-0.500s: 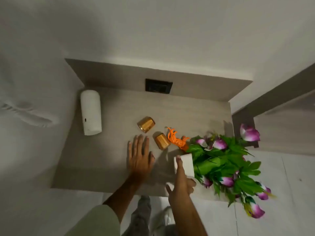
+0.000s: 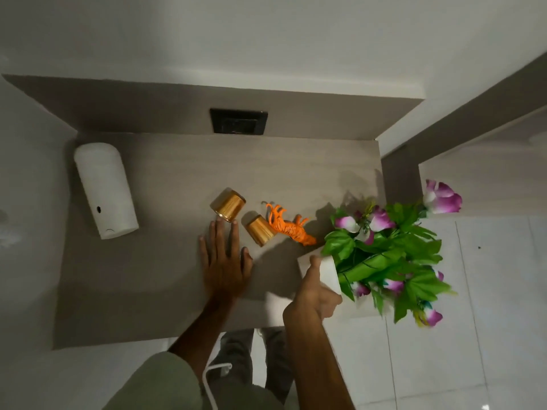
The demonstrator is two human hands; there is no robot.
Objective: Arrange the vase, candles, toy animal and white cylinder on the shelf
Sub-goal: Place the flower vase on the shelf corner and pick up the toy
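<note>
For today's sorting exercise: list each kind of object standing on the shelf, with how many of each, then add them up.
Gold candles: 2
Orange toy animal: 1
White cylinder: 1
White vase of flowers, gripped by the right hand: 1
Total: 5

Right hand point(image 2: 313, 294) gripping white vase point(image 2: 328, 272), left hand point(image 2: 225, 267) flat on shelf point(image 2: 148, 276)

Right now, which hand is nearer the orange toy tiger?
Right. The right hand grips the white vase just below and beside the orange toy tiger. The left hand lies flat on the shelf, beyond the nearer gold candle.
</note>
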